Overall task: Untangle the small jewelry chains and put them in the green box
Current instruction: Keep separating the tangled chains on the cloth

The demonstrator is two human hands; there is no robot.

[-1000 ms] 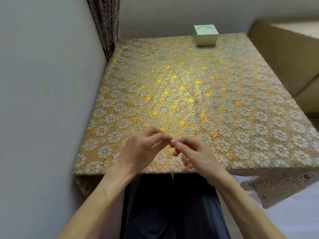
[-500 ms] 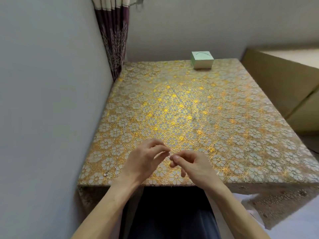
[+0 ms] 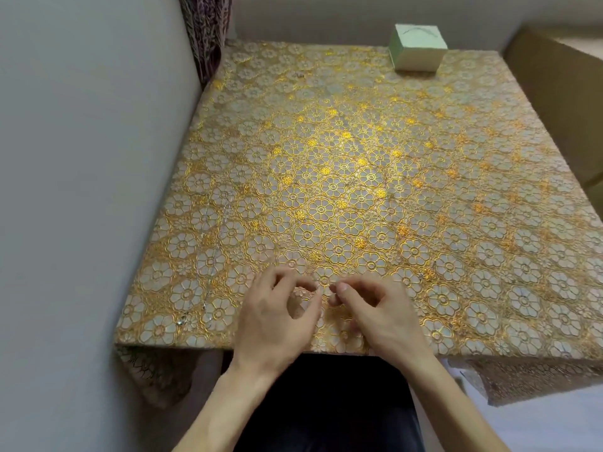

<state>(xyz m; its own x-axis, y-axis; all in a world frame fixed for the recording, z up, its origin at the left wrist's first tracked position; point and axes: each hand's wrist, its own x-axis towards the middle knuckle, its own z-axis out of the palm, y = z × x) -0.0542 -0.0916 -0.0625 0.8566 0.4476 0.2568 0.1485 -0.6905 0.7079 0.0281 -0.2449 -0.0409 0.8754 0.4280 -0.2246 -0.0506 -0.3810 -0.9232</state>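
You have no text, number or brand here that can be read. The only mark is a thin curved line on top of the green box [image 3: 418, 47], which stands far ahead of your right hand [image 3: 381, 318] and a little to its right. The line forms no letters that can be made out.
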